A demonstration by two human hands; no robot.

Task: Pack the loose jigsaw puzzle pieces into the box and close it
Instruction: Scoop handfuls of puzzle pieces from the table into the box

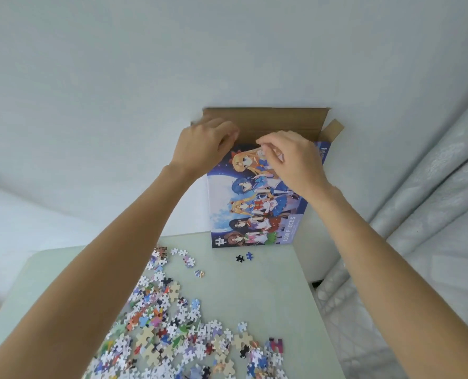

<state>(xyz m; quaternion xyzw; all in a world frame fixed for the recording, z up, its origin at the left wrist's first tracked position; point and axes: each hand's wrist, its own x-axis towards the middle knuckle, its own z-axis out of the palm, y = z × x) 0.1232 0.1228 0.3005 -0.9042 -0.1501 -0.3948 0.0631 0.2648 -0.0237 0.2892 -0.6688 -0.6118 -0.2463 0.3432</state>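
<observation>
The puzzle box (257,214), printed with cartoon figures, stands on end at the table's far edge, against the wall. Its brown top flap (268,120) is open and folded back, and a small side flap (334,129) sticks out to the right. My left hand (202,144) grips the box's top left corner with curled fingers. My right hand (293,160) is at the open top, fingertips pinched on what look like small pale puzzle pieces. A wide heap of loose puzzle pieces (172,332) lies on the table near me.
The pale green table (254,291) ends just right of the box. Two stray dark pieces (244,257) lie below the box. Patterned grey fabric (432,214) hangs along the right side. A white wall fills the background.
</observation>
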